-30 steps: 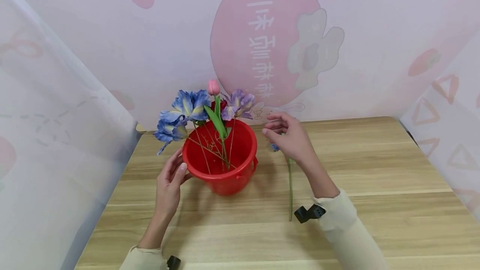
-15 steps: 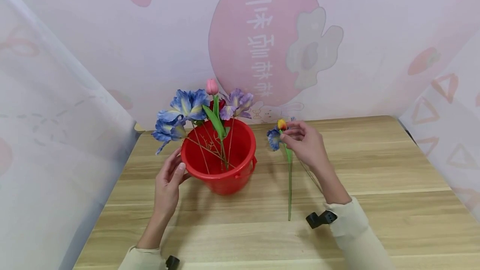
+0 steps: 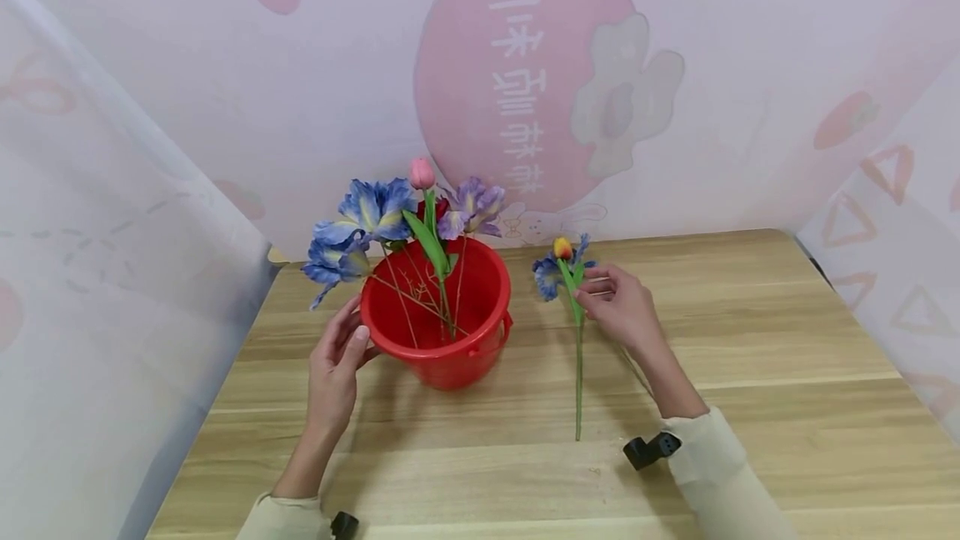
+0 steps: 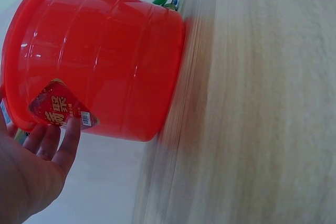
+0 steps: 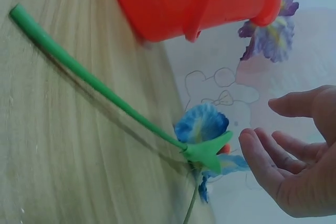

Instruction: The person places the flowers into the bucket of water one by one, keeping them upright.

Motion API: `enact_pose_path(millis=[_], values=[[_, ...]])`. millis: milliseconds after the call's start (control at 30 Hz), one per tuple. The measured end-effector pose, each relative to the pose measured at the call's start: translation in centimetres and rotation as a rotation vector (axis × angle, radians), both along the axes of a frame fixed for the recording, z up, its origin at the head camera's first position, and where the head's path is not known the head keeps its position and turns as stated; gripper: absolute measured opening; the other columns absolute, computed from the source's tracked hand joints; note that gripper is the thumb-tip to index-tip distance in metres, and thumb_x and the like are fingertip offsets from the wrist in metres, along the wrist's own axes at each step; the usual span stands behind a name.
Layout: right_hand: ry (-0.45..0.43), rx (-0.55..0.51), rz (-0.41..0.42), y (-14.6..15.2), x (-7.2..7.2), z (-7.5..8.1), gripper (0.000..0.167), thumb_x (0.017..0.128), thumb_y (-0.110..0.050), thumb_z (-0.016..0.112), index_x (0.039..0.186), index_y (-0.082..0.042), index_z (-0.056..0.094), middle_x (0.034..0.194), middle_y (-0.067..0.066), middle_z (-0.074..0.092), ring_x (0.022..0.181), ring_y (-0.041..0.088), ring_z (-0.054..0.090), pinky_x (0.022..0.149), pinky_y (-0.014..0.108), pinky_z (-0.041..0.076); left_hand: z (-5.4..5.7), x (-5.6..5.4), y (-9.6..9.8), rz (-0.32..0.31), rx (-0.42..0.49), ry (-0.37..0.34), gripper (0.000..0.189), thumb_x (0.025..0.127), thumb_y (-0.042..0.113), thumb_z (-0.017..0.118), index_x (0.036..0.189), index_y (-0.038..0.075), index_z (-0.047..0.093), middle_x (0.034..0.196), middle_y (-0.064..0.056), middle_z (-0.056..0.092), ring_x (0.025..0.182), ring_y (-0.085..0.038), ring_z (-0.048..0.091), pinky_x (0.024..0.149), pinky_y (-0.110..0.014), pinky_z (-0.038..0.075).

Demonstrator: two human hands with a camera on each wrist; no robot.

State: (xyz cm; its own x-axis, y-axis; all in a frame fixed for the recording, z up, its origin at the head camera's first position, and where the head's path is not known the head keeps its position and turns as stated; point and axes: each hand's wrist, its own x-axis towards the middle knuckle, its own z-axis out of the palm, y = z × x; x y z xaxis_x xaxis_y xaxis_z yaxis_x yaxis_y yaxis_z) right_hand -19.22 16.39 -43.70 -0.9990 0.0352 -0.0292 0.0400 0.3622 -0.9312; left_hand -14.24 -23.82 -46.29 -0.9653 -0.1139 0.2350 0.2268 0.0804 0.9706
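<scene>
Flowers (image 3: 375, 211) lean in the red bucket (image 3: 456, 369) in my head view, left hand (image 3: 335, 369) at its side, right hand (image 3: 624, 307) beside the tulip (image 3: 577, 311) on the table (image 3: 480, 457). Left wrist view: my loose fingers (image 4: 67, 145) touch the bucket. Right wrist view: my thumb (image 5: 296, 103) and fingers stand apart, holding nothing.

A: Place type?
B: Booth-like setup: wood-grain tabletop (image 3: 787, 340), pale strawberry-print backdrop (image 3: 750, 32) close on three sides.
A: Home, shop, office?
B: Can't tell which.
</scene>
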Motion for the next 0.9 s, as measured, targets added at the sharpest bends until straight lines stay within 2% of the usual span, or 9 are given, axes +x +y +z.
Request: enact_pose_path(millis=[67, 167, 333, 433, 667, 900], values=[[-0.006, 0.011, -0.009, 0.2, -0.1, -0.3, 0.044, 0.101, -0.014, 0.073, 0.138, 0.005, 0.062, 0.127, 0.026, 0.074, 0.111, 0.038, 0.077, 0.087, 0.046, 0.068, 0.0, 0.0, 0.0, -0.002, -0.003, -0.004, 0.048, 0.113, 0.016, 0.055, 0.161, 0.014, 0.05, 0.153, -0.015, 0.061, 0.123, -0.009, 0.072, 0.09, -0.024, 0.065], [-0.016, 0.035, -0.01, 0.4, -0.3, -0.7, 0.044, 0.101, -0.016, 0.073, 0.138, 0.005, 0.062, 0.128, 0.026, 0.074, 0.11, 0.036, 0.077, 0.087, 0.047, 0.068, 0.1, 0.0, 0.1, -0.004, -0.003, -0.007, 0.049, 0.113, 0.016, 0.055, 0.161, 0.014, 0.049, 0.153, -0.014, 0.06, 0.123, -0.008, 0.072, 0.09, -0.024, 0.065], [-0.034, 0.096, 0.006, 0.7, -0.6, -1.2, 0.046, 0.101, -0.02, 0.073, 0.139, 0.004, 0.063, 0.128, 0.025, 0.074, 0.112, 0.036, 0.077, 0.078, 0.031, 0.066, 0.2, 0.0, 0.1, 0.002, -0.007, -0.005, 0.048, 0.113, 0.016, 0.055, 0.161, 0.016, 0.05, 0.151, -0.008, 0.063, 0.122, -0.007, 0.072, 0.09, -0.024, 0.065], [-0.058, 0.125, 0.017, 1.0, -0.7, -1.6, 0.047, 0.101, -0.021, 0.073, 0.14, 0.003, 0.063, 0.128, 0.025, 0.075, 0.114, 0.036, 0.076, 0.077, 0.027, 0.063, 0.3, 0.0, 0.1, 0.004, -0.009, -0.002, 0.048, 0.113, 0.016, 0.055, 0.16, 0.016, 0.05, 0.151, -0.008, 0.063, 0.122, -0.007, 0.072, 0.09, -0.025, 0.065], [-0.154, 0.073, 0.034, 1.1, -0.9, -2.2, 0.049, 0.097, -0.018, 0.073, 0.14, 0.004, 0.063, 0.127, 0.028, 0.075, 0.091, 0.033, 0.08, 0.075, 0.031, 0.065, 0.4, 0.2, 0.1, 0.006, -0.008, -0.01, 0.048, 0.113, 0.016, 0.055, 0.161, 0.016, 0.05, 0.153, -0.013, 0.061, 0.122, -0.008, 0.072, 0.091, -0.025, 0.065], [-0.221, 0.039, 0.043, 0.9, -0.9, -2.8, 0.05, 0.097, -0.014, 0.075, 0.14, 0.006, 0.06, 0.125, 0.029, 0.074, 0.093, 0.026, 0.079, 0.078, 0.033, 0.068, 0.4, 0.2, 0.1, 0.007, -0.034, -0.023, 0.049, 0.113, 0.019, 0.055, 0.161, 0.017, 0.049, 0.155, -0.016, 0.059, 0.124, -0.007, 0.072, 0.091, -0.023, 0.064]])
